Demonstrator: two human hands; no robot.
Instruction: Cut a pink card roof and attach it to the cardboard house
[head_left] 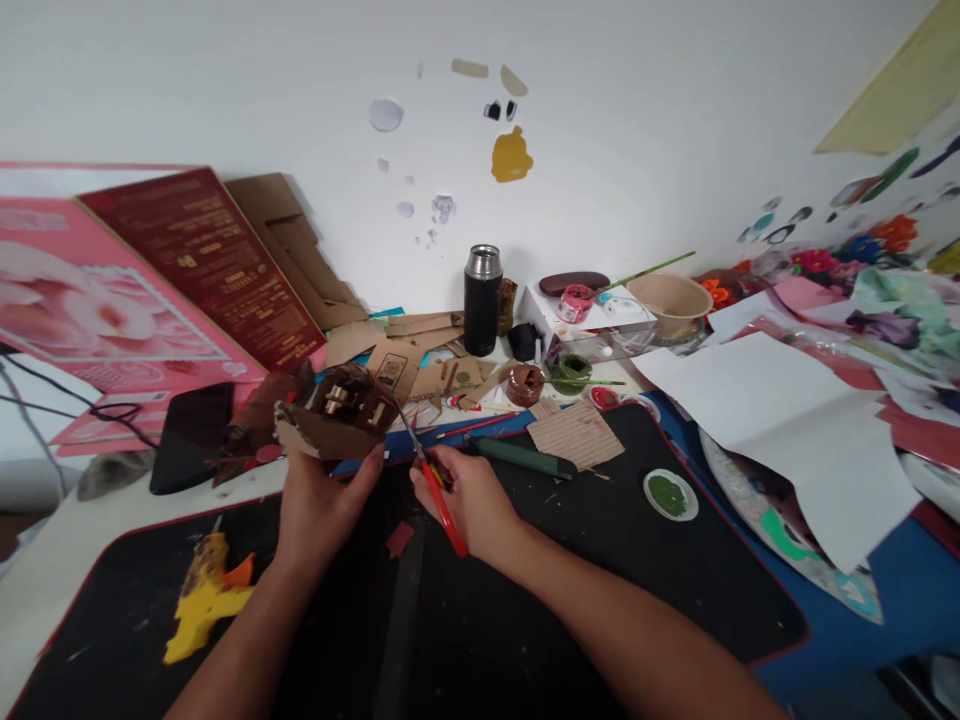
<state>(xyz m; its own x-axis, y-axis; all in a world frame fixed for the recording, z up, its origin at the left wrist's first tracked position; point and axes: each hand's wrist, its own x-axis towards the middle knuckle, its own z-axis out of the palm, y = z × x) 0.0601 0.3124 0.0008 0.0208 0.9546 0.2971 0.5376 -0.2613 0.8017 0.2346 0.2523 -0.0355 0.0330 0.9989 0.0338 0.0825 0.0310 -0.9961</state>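
My left hand is closed around the underside of a brown cardboard model with small painted parts on top, holding it above the black mat. My right hand grips red-handled scissors; the blades point up and left toward the model's right edge. Whether the blades touch the cardboard I cannot tell.
A yellow glue gun lies on the mat at the left. A green-handled knife, a corrugated card piece and a lid of green paint lie to the right. A black flask, paint pots, a bowl and paper sheets crowd the back and right.
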